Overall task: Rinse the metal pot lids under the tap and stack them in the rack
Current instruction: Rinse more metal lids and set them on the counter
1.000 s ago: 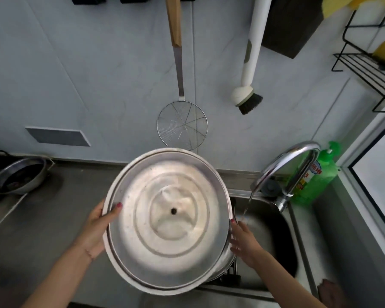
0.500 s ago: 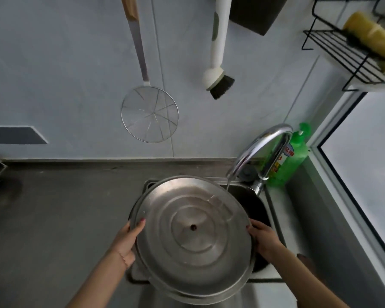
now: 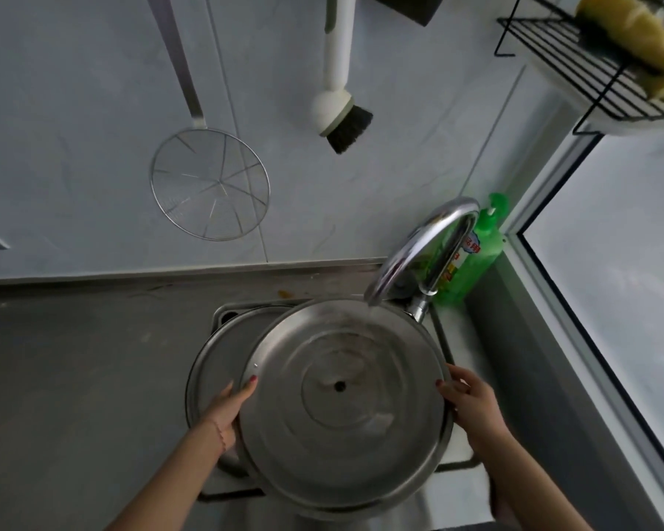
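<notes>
Your left hand [image 3: 229,406] and right hand [image 3: 472,402] grip opposite rims of the metal lid [image 3: 342,408], holding it over the sink [image 3: 223,312] with water from the tap [image 3: 418,247] landing on its far edge. A second lid [image 3: 223,354] lies beneath. Behind the tap stands a green detergent bottle [image 3: 476,258]; its label is unreadable.
</notes>
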